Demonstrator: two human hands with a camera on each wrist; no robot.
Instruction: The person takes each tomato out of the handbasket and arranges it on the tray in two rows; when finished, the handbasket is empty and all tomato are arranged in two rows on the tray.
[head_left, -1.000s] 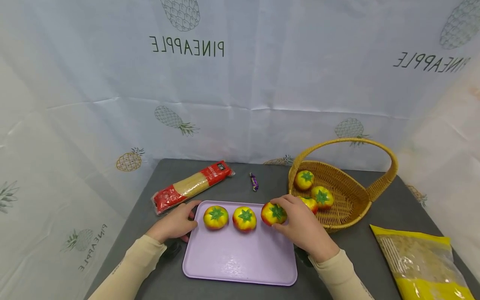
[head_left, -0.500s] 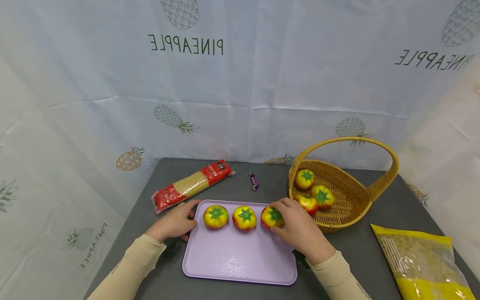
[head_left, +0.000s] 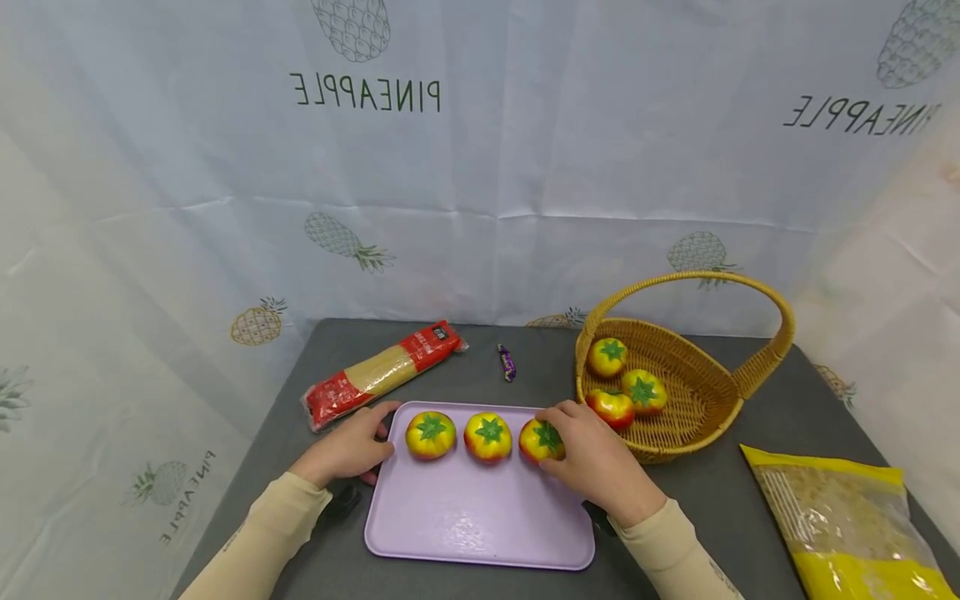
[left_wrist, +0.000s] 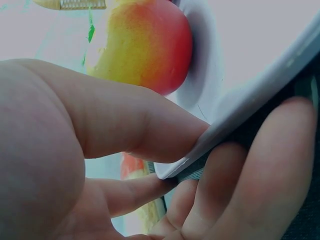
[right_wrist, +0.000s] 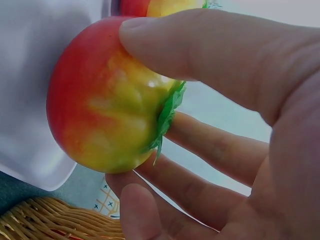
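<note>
A lilac tray (head_left: 476, 512) lies on the dark table with three yellow-red tomatoes with green leaf tops in a row along its far side. My left hand (head_left: 347, 447) grips the tray's left rim; in the left wrist view, the thumb (left_wrist: 170, 132) lies over the rim with fingers curled below. Beside it sits the left tomato (head_left: 431, 436), then the middle tomato (head_left: 488, 437). My right hand (head_left: 600, 460) holds the right tomato (head_left: 537, 442) at the tray's far right corner. In the right wrist view, its thumb (right_wrist: 155, 42) presses one side and fingertips touch the other.
A wicker basket (head_left: 693, 408) with a tall handle and three more tomatoes stands behind the right hand. A red pasta packet (head_left: 386, 373) and a small purple-wrapped candy (head_left: 507, 364) lie at the back. A yellow bag (head_left: 840, 517) lies at the right.
My right hand has shifted slightly left and nearer with the right tomato, uncovering more of the basket's front tomato. The left hand stays at the tray's rim.
</note>
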